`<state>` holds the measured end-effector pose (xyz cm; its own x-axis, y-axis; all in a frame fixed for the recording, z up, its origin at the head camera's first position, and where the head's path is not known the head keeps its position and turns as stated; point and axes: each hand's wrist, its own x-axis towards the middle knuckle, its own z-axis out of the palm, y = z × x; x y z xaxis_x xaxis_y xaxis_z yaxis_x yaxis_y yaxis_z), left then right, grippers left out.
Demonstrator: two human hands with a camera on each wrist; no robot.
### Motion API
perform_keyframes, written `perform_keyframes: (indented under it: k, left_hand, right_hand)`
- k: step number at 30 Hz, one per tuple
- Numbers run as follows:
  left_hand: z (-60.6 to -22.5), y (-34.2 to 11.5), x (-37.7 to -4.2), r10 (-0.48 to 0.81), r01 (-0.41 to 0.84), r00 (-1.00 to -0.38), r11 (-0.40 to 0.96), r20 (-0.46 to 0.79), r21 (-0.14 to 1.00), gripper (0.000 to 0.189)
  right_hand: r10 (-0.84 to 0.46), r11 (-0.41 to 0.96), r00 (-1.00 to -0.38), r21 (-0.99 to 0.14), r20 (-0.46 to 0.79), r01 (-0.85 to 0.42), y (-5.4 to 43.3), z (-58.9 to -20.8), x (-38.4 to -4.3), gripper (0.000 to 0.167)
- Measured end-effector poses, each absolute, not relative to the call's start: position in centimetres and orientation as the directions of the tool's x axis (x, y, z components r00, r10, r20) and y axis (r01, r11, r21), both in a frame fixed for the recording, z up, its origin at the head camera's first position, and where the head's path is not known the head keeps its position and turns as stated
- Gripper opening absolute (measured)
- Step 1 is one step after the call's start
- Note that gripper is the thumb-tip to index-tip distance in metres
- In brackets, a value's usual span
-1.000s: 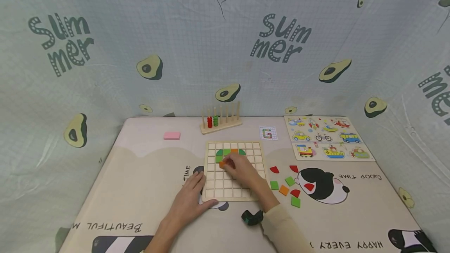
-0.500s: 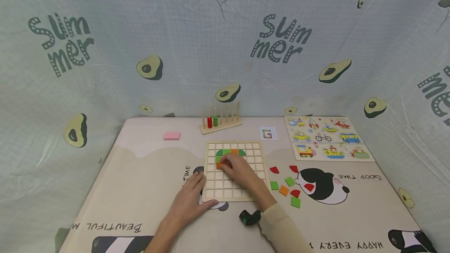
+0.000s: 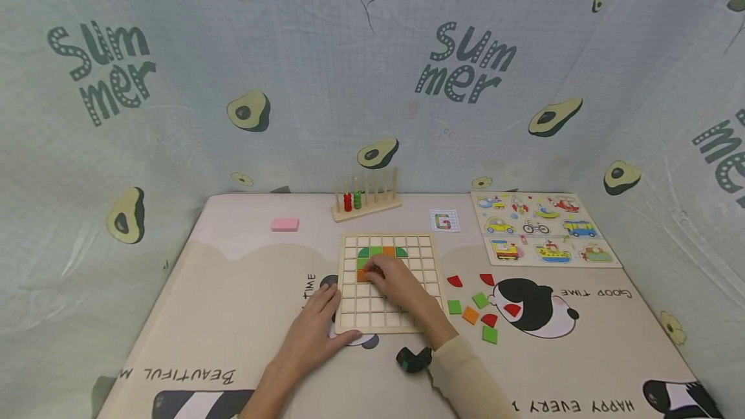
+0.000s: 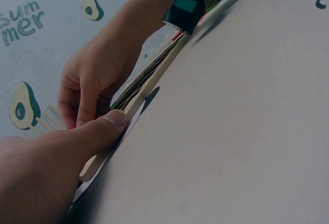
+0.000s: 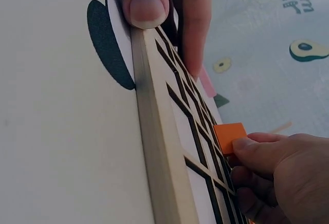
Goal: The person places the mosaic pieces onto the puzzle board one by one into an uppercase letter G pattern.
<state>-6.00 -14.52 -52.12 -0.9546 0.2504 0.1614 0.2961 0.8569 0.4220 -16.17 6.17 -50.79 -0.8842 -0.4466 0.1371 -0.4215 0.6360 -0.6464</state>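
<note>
A wooden grid board [image 3: 378,330] lies flat on the table. My left hand [image 3: 314,322] rests along its left side, fingers nearly straight at that edge and thumb [image 4: 114,118] on the near edge. My right hand [image 3: 401,283] pinches an orange square tile [image 5: 229,136] between thumb and fingers; the tile stands tilted over the grid in the right wrist view. Just beyond it on the grid are a row with two dark green rounded corner pieces [image 3: 401,253], a light green square [image 3: 375,251] and an orange square [image 3: 388,251], and another green square [image 3: 362,264], partly hidden by my fingers.
Loose red quarter-round pieces [image 3: 454,281], green squares [image 3: 489,334] and an orange square [image 3: 470,315] lie right of the board. Behind are a pattern card [image 3: 445,220], a peg stand [image 3: 367,211], a pink block [image 3: 284,225] and a vehicle puzzle [image 3: 547,231].
My right hand has moved the orange tile slightly left and toward me, into the cell area below the left green square. The left hand stays in place.
</note>
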Motion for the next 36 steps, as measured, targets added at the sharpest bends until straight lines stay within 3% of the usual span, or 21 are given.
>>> perform_keyframes:
  k: [17, 36]
  left_hand:
    - [-52.21, -14.51, -6.10, 0.256, 0.304, -0.952, 0.859, 0.168, 0.412, 0.090]
    - [-52.15, -14.48, -6.06, 0.257, 0.300, -0.953, 0.863, 0.158, 0.407, 0.090]
  right_hand:
    - [-0.459, 0.678, -0.876, -0.580, 0.145, -0.451, 6.39, -51.04, -16.39, 0.015]
    - [-0.486, 0.648, -0.861, -0.598, 0.152, -0.472, 6.45, -50.96, -16.10, 0.018]
